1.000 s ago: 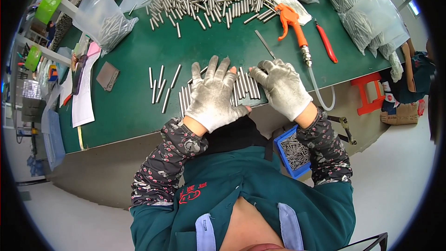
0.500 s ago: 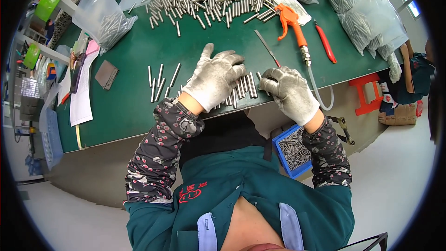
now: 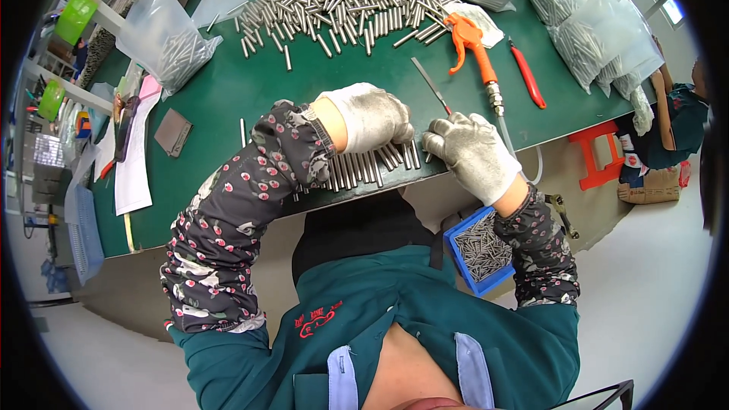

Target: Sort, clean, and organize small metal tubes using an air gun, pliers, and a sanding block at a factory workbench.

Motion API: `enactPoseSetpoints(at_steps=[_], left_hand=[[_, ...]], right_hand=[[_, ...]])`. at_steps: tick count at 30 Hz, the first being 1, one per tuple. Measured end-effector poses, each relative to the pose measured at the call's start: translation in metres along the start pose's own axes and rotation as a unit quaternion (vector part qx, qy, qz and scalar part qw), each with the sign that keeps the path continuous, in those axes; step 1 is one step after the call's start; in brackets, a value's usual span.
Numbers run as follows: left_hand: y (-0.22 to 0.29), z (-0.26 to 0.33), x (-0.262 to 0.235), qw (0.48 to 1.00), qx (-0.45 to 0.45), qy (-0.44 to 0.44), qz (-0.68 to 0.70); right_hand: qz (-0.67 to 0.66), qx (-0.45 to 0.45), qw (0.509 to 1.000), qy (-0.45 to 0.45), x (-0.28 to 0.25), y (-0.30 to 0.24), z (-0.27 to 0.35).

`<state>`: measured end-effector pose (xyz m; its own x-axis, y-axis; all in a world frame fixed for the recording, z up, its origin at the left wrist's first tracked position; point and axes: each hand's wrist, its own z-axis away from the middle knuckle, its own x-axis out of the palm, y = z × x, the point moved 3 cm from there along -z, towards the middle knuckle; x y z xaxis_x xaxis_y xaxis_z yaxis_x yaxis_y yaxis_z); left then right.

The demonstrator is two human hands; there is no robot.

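Observation:
A row of short steel rods (image 3: 355, 170) lies side by side along the near table edge. Over its far side is my left hand (image 3: 373, 118) in a greyish-white glove, fingers curled down and closed; what they grip is hidden. My right hand (image 3: 474, 156), gloved the same way, is bent at the right end of the row. Its fingers are closed too, and the end of one rod shows beside their tips. A thin flat metal strip with a red end (image 3: 430, 84) lies just beyond this hand. My left sleeve covers part of the loose rods; one rod (image 3: 243, 132) shows beside it.
Farther back lies a big heap of rods (image 3: 342, 1), with an orange air gun (image 3: 472, 44) and red-handled pliers (image 3: 527, 74) to its right. Rod-filled bags (image 3: 596, 34) stand at both sides. A grey block (image 3: 173, 133) lies left. Below is a blue crate (image 3: 480, 247).
My left hand has shifted right and slightly farther from me, its fingers now curled down, and its forearm swung across the loose rods. My right hand has drawn slightly nearer me, fingers more curled.

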<state>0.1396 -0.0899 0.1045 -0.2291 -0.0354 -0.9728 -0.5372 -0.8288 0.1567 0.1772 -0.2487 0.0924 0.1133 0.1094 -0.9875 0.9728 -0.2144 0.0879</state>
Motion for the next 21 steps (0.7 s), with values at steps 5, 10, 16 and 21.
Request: enactPoseSetpoints(at_steps=[5, 10, 16, 21], left_hand=[[-0.001, -0.001, 0.000, 0.995, -0.053, -0.085, 0.029], [-0.004, 0.004, -0.006, 0.991, -0.116, -0.065, 0.017], [0.009, 0.020, 0.000, 0.909, -0.358, 0.000, 0.213], [0.016, 0.007, 0.008, 0.882, -0.392, 0.022, 0.260]], right_hand=[[-0.005, 0.034, 0.999, 0.012, -0.002, -0.004, -0.003], [0.012, 0.105, 0.994, 0.005, 0.002, -0.003, -0.005], [-0.105, 0.191, 0.973, 0.070, 0.006, -0.007, -0.011], [-0.284, 0.246, 0.920, 0.107, 0.011, -0.006, -0.010]])
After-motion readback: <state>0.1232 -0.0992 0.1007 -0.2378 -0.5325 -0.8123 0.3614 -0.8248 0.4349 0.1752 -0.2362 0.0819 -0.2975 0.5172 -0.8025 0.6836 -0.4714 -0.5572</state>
